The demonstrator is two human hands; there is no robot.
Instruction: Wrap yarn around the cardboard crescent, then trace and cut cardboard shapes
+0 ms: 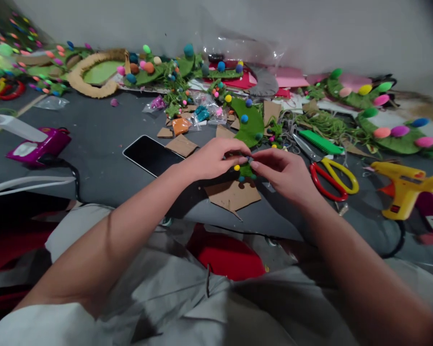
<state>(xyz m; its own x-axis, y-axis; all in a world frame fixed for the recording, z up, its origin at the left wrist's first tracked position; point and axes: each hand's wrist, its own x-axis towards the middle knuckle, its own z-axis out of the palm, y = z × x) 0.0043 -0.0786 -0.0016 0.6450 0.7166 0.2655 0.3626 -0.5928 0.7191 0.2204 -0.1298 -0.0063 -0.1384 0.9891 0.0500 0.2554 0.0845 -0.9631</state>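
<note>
Between my hands is a small green felt star (246, 170) with tiny coloured pompoms, one of them yellow. My left hand (222, 156) pinches its upper left side with thumb and index finger. From the other side my right hand (283, 168) grips it, fingertips almost meeting the left ones. What lies right between the fingertips is too small to make out. Below the star is a torn piece of cardboard (234, 194) on the table. Just beyond my hands lies a green felt crescent (248, 124) with blue and yellow balls.
A phone (149, 154) lies left of my left hand. To the right are scissors (332, 178) with red and yellow handles, a green comb (320, 141) and a yellow glue gun (404, 185). Purple power sockets (39, 146) stand at left. Decorated felt pieces (147, 74) line the wall.
</note>
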